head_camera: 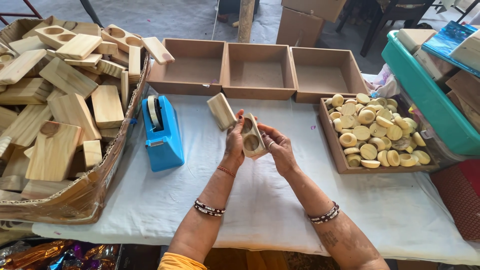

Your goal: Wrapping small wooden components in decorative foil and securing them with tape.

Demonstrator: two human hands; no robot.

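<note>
Left hand (234, 142) grip clamps plain block (221, 111) | both grips clamp two-holed block (251, 138) between; right hand (281, 150)

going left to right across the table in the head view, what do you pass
cardboard box of wooden blocks → blue tape dispenser → left hand → two-hole wooden block → right hand → tray of wooden discs → teal bin

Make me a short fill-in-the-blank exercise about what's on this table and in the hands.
1. Both hands, left hand and right hand, hold a wooden block with ___ round holes.
2. The tape dispenser is ___ in colour.
3. Behind the hands stand ___ empty wooden trays.
4. The round wooden discs lie in a tray on the person's ___ side.

Missing words: two; blue; three; right
</note>
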